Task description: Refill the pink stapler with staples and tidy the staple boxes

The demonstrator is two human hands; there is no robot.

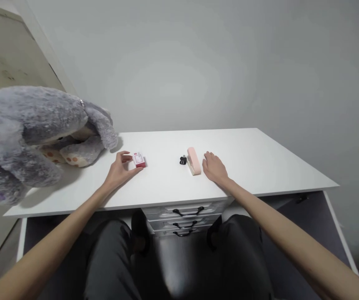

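A small white and red box (138, 159) lies on the white tabletop. Around its left and near sides curves my left hand (120, 170), thumb and fingers apart; the thumb tip is at the red end and may be touching it. A pink stapler (193, 161) lies near the middle of the table, with a small black object (183, 160) with a metal part, whose kind I cannot make out, close to its left side. Just right of the stapler, my right hand (215, 167) rests palm down, empty, with its fingers stretched out.
A large grey plush toy (36, 112) slumps over the table's left end. Behind the white table (276, 166) rises a plain wall (179, 66). Drawers with black handles (188, 211) sit under the front edge, between my knees.
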